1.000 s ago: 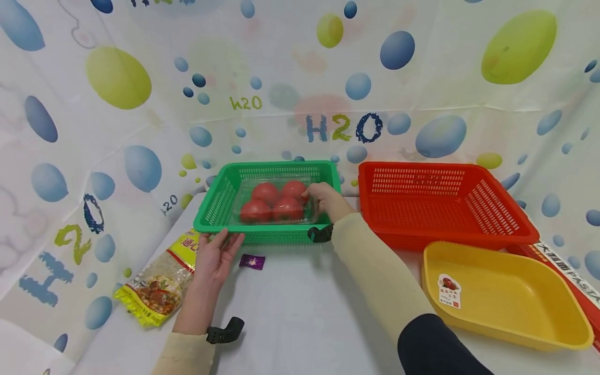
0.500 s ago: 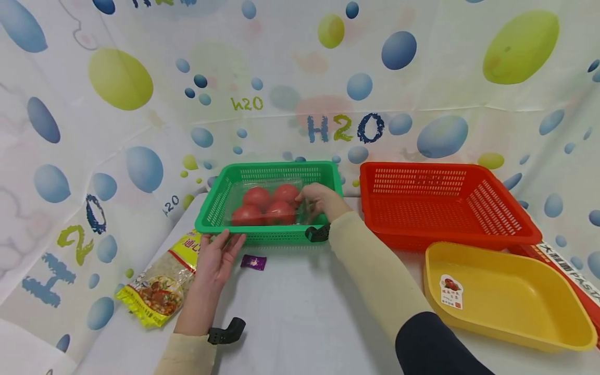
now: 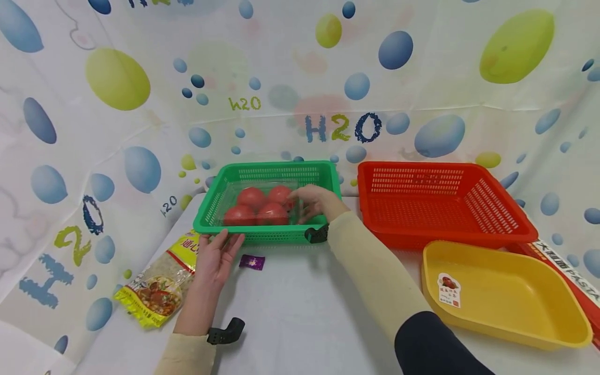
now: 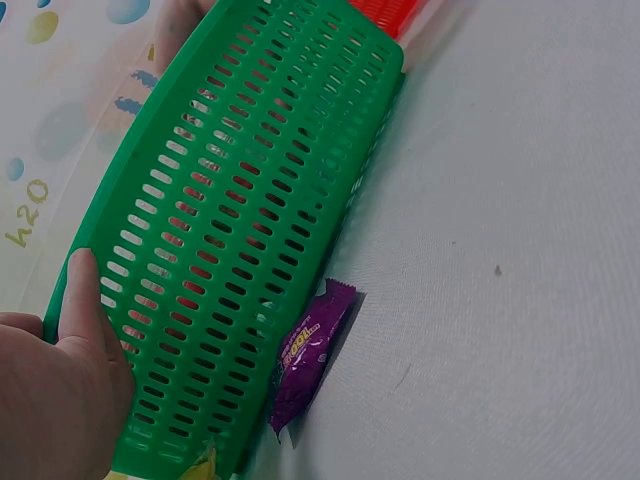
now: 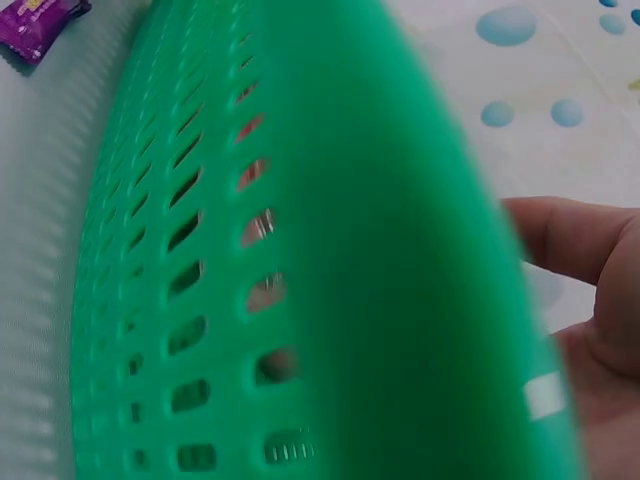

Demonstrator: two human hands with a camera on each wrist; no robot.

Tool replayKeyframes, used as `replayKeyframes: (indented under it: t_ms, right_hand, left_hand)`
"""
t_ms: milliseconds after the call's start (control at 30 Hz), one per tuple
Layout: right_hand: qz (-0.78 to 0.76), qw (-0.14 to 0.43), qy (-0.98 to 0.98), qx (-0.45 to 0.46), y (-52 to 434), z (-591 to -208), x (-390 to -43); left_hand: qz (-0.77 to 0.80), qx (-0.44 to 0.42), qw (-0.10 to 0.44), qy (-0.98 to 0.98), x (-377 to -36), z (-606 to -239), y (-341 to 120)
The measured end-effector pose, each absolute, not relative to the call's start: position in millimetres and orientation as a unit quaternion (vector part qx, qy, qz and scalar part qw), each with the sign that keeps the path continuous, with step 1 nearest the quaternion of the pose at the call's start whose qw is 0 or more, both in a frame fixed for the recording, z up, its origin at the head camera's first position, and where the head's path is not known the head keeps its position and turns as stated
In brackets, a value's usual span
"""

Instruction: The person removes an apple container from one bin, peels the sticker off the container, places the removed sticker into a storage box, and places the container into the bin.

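Note:
A clear plastic box of red tomatoes [image 3: 255,205] lies inside the green basket [image 3: 267,229], toward its left side. My right hand [image 3: 319,202] reaches over the basket's right half, its bent fingers gripping the right end of that box. In the right wrist view the basket's near wall hides most of the right hand's fingers. My left hand [image 3: 216,258] is at the front of the basket, palm up, with fingertips touching the rim. The left wrist view shows one finger [image 4: 82,300] lying against the perforated wall.
A small purple wrapped candy [image 3: 252,262] lies just before the green basket, and a yellow-ended food bag [image 3: 159,286] is left of my forearm. To the right stand a red basket [image 3: 422,208] and a yellow tub [image 3: 511,291], beside a red pasta pack [image 3: 574,276].
The tomato box has slid left inside the green basket, and my right hand has moved left with it. My left hand stays at the front rim.

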State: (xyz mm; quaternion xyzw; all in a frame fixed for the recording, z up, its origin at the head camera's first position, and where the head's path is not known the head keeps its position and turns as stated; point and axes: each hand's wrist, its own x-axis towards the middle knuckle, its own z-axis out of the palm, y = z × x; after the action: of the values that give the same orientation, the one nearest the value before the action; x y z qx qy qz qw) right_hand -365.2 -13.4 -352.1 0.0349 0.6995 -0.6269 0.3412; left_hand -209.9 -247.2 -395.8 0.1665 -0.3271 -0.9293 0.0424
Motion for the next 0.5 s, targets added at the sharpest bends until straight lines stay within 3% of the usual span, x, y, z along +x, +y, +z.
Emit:
replayKeyframes:
  t_ms: [500]
  right_hand:
    - [-0.637, 0.361, 0.68, 0.037, -5.6, -350.0, -363.0]
  left_hand:
    - [-0.934, 0.176, 0.033, -0.31, -209.5, -393.0, -249.3]
